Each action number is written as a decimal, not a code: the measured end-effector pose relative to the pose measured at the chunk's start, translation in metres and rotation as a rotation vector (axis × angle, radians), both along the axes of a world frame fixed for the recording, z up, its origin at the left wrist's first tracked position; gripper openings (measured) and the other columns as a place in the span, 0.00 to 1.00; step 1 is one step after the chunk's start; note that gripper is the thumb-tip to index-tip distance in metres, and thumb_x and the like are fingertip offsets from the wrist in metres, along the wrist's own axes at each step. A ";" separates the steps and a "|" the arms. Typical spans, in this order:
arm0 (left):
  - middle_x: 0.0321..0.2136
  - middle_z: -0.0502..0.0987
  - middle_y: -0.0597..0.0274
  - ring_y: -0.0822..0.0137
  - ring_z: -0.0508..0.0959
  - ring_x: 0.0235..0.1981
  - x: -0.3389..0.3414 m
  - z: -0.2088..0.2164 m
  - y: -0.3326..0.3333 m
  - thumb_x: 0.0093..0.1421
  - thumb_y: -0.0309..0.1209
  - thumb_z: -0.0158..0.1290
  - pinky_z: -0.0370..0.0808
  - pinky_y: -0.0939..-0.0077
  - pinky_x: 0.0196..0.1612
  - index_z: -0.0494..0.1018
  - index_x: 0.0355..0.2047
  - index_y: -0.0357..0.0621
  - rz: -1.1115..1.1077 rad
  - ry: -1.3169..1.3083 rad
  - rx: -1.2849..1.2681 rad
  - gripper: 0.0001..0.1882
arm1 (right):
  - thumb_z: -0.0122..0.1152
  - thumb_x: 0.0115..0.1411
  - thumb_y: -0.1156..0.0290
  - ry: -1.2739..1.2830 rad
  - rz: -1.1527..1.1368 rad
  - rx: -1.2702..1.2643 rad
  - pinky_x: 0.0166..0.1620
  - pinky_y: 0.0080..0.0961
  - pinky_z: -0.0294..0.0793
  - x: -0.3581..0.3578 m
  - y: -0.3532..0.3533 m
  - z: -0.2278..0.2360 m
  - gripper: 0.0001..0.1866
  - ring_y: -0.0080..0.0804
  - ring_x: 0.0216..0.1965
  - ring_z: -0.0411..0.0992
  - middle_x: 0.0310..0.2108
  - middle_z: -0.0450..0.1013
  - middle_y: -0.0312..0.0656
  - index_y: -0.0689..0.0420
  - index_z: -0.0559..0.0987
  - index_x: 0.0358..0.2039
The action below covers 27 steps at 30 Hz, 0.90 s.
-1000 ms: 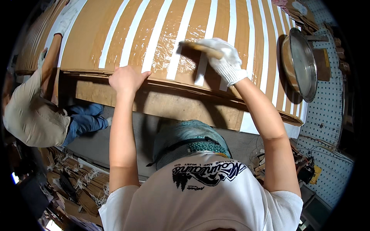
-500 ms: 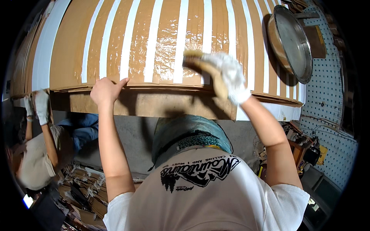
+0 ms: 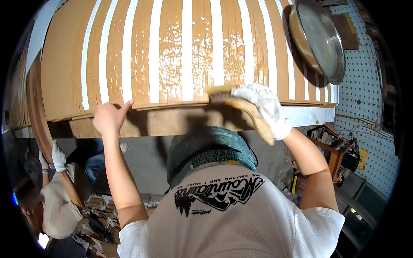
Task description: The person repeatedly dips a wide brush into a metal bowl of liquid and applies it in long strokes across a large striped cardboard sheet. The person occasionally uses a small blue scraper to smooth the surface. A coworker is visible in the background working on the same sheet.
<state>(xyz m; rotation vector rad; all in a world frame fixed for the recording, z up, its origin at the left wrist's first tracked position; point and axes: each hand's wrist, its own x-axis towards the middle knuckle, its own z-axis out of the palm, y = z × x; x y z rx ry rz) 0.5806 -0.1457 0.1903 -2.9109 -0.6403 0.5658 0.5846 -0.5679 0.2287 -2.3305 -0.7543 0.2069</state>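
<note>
A wooden-handled brush (image 3: 243, 106) is gripped in my right hand (image 3: 262, 101), which wears a white glove. Its bristles touch the front edge of the brown sheets (image 3: 64, 86), a layered stack striped with white bands. Wet-looking gloss covers much of the middle of the stack. My left hand (image 3: 111, 118) is bare and closed at the stack's front edge, left of the brush, its thumb sticking out to the right over the top sheet. The curled fingers of that hand are mostly hidden.
A round metal basin (image 3: 342, 64) with cloudy liquid stands at the stack's right end. Under the sheets' front edge runs a wooden board (image 3: 172, 121). At the left, a co-worker in white gloves (image 3: 59, 157) holds a long brown strip (image 3: 38, 112).
My right hand has brought the brush toward me, from over the sheets to their front edge. My left hand keeps its hold. The co-worker has pulled a brown strip off the left end.
</note>
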 end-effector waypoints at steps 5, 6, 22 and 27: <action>0.30 0.82 0.43 0.51 0.84 0.32 0.004 -0.001 0.000 0.47 0.70 0.57 0.79 0.60 0.32 0.83 0.27 0.37 -0.020 0.005 0.012 0.41 | 0.64 0.60 0.55 0.468 -0.452 -0.233 0.41 0.26 0.77 0.058 0.011 0.033 0.16 0.30 0.35 0.78 0.34 0.81 0.44 0.56 0.84 0.36; 0.32 0.82 0.43 0.51 0.84 0.32 0.003 -0.002 0.001 0.47 0.70 0.58 0.79 0.60 0.33 0.83 0.28 0.37 -0.012 0.005 0.029 0.40 | 0.67 0.59 0.55 0.614 -0.640 -0.300 0.38 0.25 0.77 0.075 0.027 0.050 0.18 0.26 0.31 0.78 0.31 0.81 0.44 0.59 0.85 0.31; 0.39 0.81 0.37 0.49 0.83 0.33 0.005 -0.002 0.001 0.43 0.68 0.62 0.78 0.62 0.39 0.73 0.47 0.19 -0.023 -0.018 0.022 0.54 | 0.61 0.55 0.45 0.055 -0.183 0.083 0.47 0.39 0.76 0.323 0.213 -0.034 0.27 0.47 0.44 0.77 0.39 0.78 0.53 0.55 0.79 0.44; 0.46 0.77 0.31 0.47 0.81 0.41 0.004 -0.004 0.000 0.42 0.66 0.64 0.77 0.63 0.46 0.70 0.51 0.16 0.008 0.002 0.032 0.57 | 0.58 0.56 0.50 0.074 -0.598 0.208 0.44 0.41 0.78 0.443 0.111 -0.026 0.23 0.47 0.41 0.79 0.37 0.79 0.53 0.57 0.81 0.40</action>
